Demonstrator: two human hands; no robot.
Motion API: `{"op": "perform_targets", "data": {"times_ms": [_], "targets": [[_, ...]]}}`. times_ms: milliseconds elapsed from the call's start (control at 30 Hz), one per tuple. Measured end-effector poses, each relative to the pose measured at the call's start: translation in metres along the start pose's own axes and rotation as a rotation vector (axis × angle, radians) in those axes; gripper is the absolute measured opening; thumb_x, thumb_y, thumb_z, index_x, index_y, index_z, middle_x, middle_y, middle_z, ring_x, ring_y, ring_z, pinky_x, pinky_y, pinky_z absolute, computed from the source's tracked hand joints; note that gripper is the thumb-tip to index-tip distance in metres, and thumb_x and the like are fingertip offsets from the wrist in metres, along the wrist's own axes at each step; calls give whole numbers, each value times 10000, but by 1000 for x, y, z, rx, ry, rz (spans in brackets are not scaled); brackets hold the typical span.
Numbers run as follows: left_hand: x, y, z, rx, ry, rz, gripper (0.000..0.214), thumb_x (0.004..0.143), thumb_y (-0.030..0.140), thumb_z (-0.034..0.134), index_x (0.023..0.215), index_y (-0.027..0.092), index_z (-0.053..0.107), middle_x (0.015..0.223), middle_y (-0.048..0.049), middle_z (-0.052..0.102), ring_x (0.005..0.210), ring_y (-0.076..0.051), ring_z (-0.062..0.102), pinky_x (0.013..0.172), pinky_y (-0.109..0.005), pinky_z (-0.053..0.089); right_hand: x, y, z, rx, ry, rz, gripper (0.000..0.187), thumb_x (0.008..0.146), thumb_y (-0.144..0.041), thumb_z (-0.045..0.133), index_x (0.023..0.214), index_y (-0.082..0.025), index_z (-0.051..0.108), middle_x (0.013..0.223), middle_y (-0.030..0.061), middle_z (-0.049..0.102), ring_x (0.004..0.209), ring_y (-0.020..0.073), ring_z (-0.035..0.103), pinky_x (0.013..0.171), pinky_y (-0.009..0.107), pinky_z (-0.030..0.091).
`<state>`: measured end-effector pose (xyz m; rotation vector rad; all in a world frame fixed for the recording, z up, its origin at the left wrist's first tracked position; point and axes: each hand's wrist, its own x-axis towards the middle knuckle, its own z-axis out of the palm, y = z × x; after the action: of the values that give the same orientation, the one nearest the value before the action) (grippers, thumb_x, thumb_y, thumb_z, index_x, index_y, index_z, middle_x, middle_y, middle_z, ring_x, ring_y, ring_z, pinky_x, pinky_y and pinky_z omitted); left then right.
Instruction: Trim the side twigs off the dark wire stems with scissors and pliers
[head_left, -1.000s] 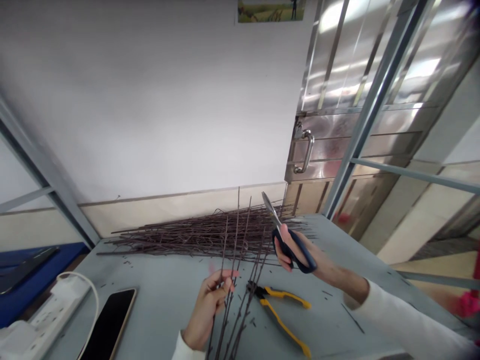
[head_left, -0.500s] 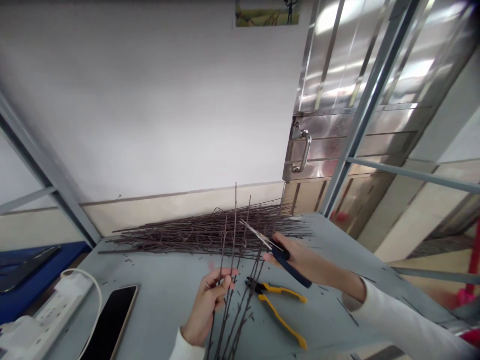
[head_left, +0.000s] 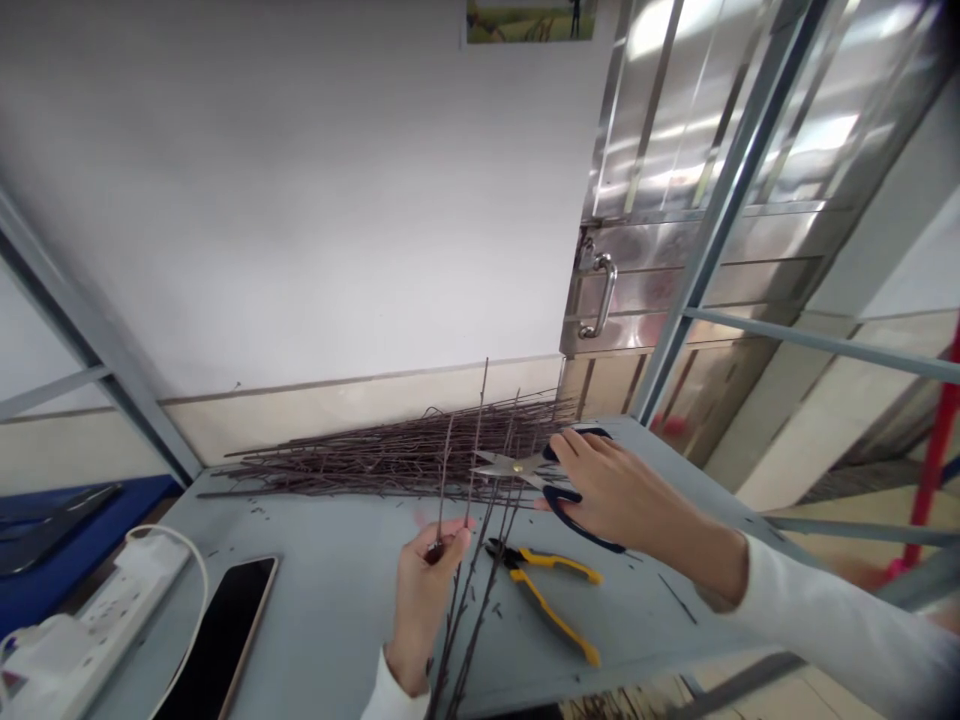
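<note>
My left hand is closed around some thin dark twigs, which stand up above its fingers and run down below it. In my right hand are scissors with dark handles. Their blades are spread and point left, close to the upright twigs; whether they touch, I cannot tell. Behind lies a heap of dark twigs along the wall. A pair of yellow-handled cutting pliers rests on the table to the right of my left hand, handles apart.
On the grey table lie a phone and a white power strip with a cable. Small twig scraps are scattered about. Metal frame posts rise at the sides, and a white wall stands behind.
The scissors have turned so that their blades show spread wide, and they have come nearer to the twigs. My left hand and the twigs have shifted slightly.
</note>
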<state>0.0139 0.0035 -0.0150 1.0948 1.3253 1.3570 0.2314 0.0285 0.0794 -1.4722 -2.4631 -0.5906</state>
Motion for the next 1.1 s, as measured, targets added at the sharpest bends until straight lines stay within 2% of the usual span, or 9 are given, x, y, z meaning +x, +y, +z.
{"op": "perform_targets", "data": {"times_ms": [100,200,367,533,700,833,967,1100], "targets": [[-7,4,5,59,47,65,248,676,357,694,799,148,745,665,-37,665,641,-168,553,638,-269,431,3,-8,-6,-113,-29,7,270,775,-335,584,953,-135,545,888,140,622,788,284,603,666,353,432],[-12,8,8,126,71,116,231,715,343,656,828,159,740,718,-51,677,700,-195,576,698,-290,440,5,-14,-12,-145,-97,10,278,747,-273,605,980,-130,553,870,137,630,773,288,611,647,351,430],[-13,2,11,189,95,170,234,759,345,617,864,169,730,753,-51,662,724,-193,566,720,-283,430,8,-17,-18,-171,-137,15,223,744,-235,606,941,-143,556,852,139,637,770,291,619,635,351,433],[-12,-4,11,207,77,178,250,776,371,605,855,168,729,701,-43,642,692,-185,555,732,-284,429,11,-17,-21,-150,-198,10,230,750,-276,647,914,-135,571,845,155,654,758,303,641,588,341,435],[-12,-2,11,201,70,179,269,763,381,611,860,161,733,718,-49,663,709,-193,574,738,-293,444,12,-15,-21,-136,-235,27,200,759,-228,660,909,-146,557,785,116,681,693,269,667,493,286,371],[-11,0,8,187,73,168,287,749,394,609,858,158,731,720,-54,674,716,-209,594,704,-305,457,11,-9,-20,-165,-265,11,207,794,-292,647,926,-155,566,765,106,696,696,268,676,478,270,328],[-8,1,4,111,85,124,288,717,397,640,842,156,735,705,-49,678,718,-208,608,684,-291,462,8,2,-10,-50,-213,133,284,833,-460,566,873,-178,566,677,85,675,646,253,661,460,253,277],[-3,-1,1,2,43,63,332,647,435,705,817,151,742,645,-29,659,585,-160,555,554,-252,434,6,14,8,306,-165,294,406,814,-578,497,642,-214,447,523,16,567,480,170,550,433,242,246]]}}
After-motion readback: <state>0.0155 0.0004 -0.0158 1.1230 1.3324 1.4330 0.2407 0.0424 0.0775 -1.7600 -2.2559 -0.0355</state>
